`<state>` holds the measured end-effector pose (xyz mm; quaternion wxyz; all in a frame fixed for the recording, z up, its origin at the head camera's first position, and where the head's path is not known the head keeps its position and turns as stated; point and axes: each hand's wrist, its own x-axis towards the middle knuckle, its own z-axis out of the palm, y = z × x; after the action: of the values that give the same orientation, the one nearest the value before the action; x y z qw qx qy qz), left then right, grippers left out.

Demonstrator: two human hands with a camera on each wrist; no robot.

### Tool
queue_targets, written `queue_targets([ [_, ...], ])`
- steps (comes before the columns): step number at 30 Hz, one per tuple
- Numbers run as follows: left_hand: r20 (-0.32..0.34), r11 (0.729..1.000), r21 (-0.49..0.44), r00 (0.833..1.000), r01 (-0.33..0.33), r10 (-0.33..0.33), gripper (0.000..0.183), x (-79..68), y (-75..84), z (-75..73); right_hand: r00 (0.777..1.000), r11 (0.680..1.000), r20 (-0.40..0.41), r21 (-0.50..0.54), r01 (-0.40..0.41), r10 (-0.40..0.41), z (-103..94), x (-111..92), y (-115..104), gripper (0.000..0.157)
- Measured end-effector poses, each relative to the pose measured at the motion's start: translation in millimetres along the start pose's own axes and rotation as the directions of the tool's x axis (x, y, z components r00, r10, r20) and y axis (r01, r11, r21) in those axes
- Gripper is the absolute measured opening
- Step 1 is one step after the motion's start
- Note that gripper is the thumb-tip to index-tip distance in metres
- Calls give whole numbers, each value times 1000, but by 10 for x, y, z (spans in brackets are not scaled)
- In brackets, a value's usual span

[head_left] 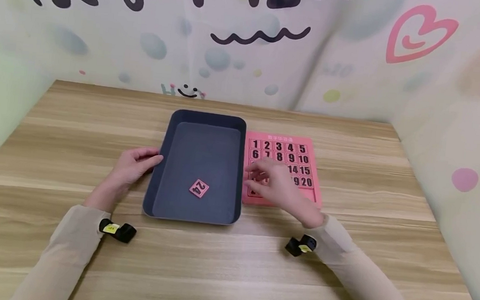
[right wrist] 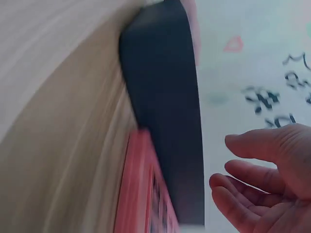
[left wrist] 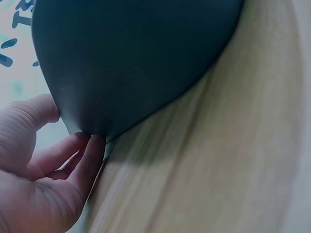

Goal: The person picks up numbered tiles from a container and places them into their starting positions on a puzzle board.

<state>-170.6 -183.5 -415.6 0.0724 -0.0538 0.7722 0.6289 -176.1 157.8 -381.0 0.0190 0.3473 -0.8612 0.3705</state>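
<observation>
A dark blue-grey rectangular tray (head_left: 206, 147) lies on the table, with one pink number tile (head_left: 199, 188) marked 24 inside, turned askew. My left hand (head_left: 133, 167) holds the tray's left side, thumb at the rim; in the left wrist view its fingertips (left wrist: 95, 141) meet the lower edge of the wall. Against the tray's right side lies a pink number-puzzle board (head_left: 302, 140) with rows of numbered tiles. Over that board hovers my right hand (head_left: 277, 182), fingers loosely bent and holding nothing, hiding several tiles. An uncovered strip shows in the board's bottom row.
The wood-grain table (head_left: 220, 272) reaches back to a printed wall covering (head_left: 246, 74) with cartoon marks. Black straps with small cameras sit on the left wrist (head_left: 117, 230) and right wrist (head_left: 302, 245).
</observation>
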Motion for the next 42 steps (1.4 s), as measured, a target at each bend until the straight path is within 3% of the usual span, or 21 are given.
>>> queue_targets([
  [4,1,1000,-11,1000,8,-8,54,-6,-18,14,999,999,38,31,19,-20,201,157,-128,22],
  [13,-10,1000,-13,1000,2,-2,52,20,-21,20,979,998,202,-67,-12,25,496,368,-324,28],
  [25,-1,1000,-1,1000,7,-7,52,17,2,8,961,987,258,-148,-62,99,723,504,-402,34],
  [33,2,1000,3,1000,5,-5,52,6,8,2,942,959,312,-280,-31,122,734,531,-440,24],
  [36,2,1000,4,1000,12,-12,53,7,-1,0,943,967,316,-252,-26,107,692,498,-418,22],
  [42,-1,1000,1,1000,5,-5,52,10,-19,3,970,992,234,-124,-35,63,427,355,-366,22],
])
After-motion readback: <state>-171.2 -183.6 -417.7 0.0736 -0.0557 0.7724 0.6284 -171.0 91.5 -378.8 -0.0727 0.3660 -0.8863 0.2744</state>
